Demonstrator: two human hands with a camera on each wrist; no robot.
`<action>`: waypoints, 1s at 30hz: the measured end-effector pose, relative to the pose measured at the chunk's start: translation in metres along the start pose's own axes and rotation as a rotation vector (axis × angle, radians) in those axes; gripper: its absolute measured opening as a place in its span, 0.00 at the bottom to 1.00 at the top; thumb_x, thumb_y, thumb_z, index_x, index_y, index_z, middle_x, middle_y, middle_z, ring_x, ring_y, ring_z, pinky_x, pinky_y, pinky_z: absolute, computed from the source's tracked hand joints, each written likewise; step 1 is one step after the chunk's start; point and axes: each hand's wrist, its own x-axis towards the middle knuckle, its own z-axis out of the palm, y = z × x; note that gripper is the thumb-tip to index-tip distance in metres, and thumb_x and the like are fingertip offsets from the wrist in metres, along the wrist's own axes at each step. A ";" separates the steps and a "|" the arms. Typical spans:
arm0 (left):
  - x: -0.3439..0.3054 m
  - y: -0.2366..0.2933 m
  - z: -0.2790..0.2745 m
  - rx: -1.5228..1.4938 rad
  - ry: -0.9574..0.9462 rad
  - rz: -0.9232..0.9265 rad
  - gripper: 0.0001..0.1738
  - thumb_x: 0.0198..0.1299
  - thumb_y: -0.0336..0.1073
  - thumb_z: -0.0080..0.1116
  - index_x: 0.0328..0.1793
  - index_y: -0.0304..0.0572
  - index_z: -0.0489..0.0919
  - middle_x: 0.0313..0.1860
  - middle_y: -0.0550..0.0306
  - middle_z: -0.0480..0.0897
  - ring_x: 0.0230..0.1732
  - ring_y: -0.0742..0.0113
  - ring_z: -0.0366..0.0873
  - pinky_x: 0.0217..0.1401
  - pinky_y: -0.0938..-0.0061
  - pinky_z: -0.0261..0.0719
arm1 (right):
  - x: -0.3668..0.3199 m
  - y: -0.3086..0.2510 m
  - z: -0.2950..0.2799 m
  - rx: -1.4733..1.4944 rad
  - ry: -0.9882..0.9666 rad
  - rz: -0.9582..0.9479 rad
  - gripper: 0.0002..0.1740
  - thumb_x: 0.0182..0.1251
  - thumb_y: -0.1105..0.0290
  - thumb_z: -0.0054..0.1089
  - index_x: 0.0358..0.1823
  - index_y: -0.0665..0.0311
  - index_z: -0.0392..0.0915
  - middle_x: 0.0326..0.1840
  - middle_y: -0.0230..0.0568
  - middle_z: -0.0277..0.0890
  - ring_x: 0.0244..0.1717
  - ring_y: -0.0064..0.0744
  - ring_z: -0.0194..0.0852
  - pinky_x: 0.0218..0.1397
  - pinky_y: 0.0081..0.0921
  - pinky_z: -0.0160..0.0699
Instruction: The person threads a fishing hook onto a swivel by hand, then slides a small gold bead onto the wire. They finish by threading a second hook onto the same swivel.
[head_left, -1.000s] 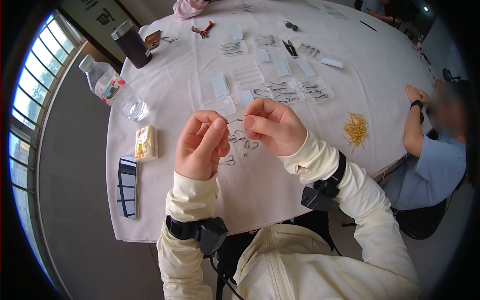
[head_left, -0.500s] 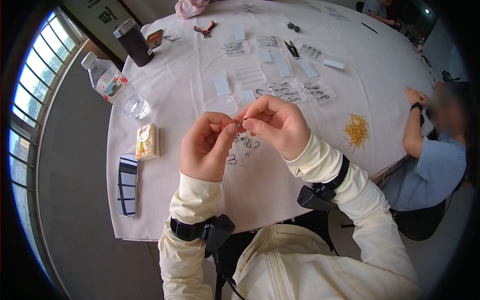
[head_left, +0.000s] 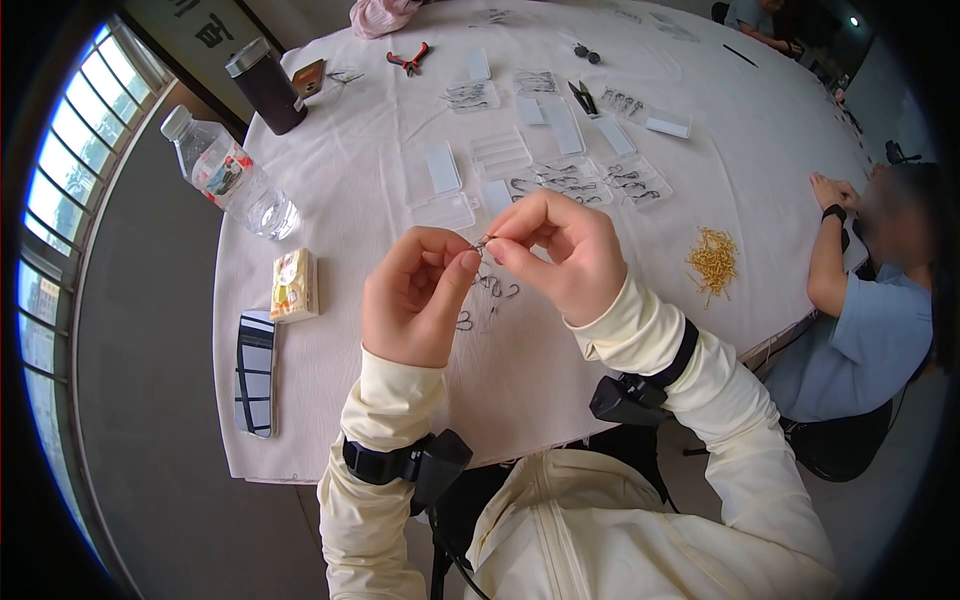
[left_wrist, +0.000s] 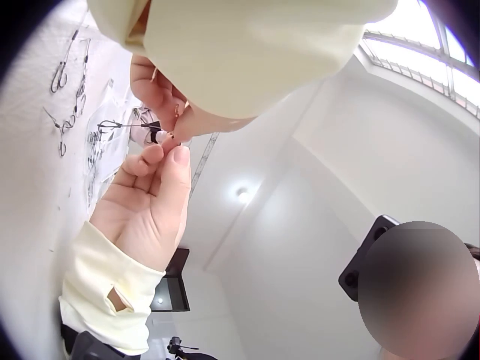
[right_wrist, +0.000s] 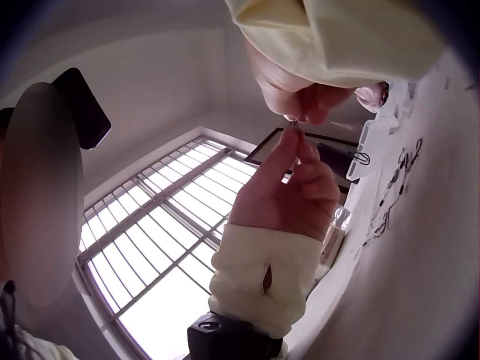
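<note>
In the head view my left hand (head_left: 412,305) and right hand (head_left: 568,255) meet fingertip to fingertip above the near part of the table. Thumb and index finger of each hand pinch a small dark fishing hook rig (head_left: 481,243). Its dark hook end (left_wrist: 111,125) sticks out past the fingers in the left wrist view, while the rest is mostly hidden between the fingertips. Several loose dark hooks (head_left: 490,287) lie on the cloth just beneath the hands, partly covered by them.
Beyond the hands stand clear plastic boxes (head_left: 500,152) with hooks. A heap of gold-coloured pieces (head_left: 712,262) lies right. Left are a phone (head_left: 257,375), tissue pack (head_left: 295,285), water bottle (head_left: 230,175) and dark tumbler (head_left: 268,90). Red-handled pliers (head_left: 409,60) and black snips (head_left: 582,97) lie farther back.
One second ago the hands were slightly apart with the dark rig stretched between them. They have since come together, fingertips meeting; over the last half second they barely moved.
</note>
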 end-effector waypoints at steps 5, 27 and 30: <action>-0.001 0.001 0.000 0.018 -0.009 0.013 0.04 0.64 0.26 0.58 0.40 0.32 0.76 0.32 0.65 0.78 0.32 0.83 0.73 0.36 0.87 0.71 | 0.001 -0.005 -0.001 -0.331 0.015 -0.222 0.06 0.55 0.80 0.66 0.32 0.67 0.77 0.31 0.35 0.80 0.28 0.23 0.77 0.33 0.19 0.77; -0.001 0.007 -0.002 0.255 -0.145 0.140 0.03 0.61 0.25 0.59 0.39 0.33 0.79 0.33 0.56 0.79 0.31 0.72 0.78 0.33 0.80 0.75 | 0.012 -0.017 -0.029 -0.488 -0.254 -0.311 0.05 0.54 0.71 0.71 0.30 0.62 0.84 0.28 0.33 0.83 0.23 0.24 0.77 0.27 0.20 0.76; 0.000 0.007 -0.004 0.257 -0.163 0.149 0.03 0.61 0.25 0.59 0.40 0.33 0.79 0.34 0.56 0.79 0.31 0.72 0.78 0.34 0.80 0.74 | 0.011 -0.017 -0.029 -0.487 -0.246 -0.287 0.07 0.54 0.69 0.72 0.29 0.63 0.83 0.27 0.32 0.82 0.22 0.23 0.76 0.26 0.19 0.75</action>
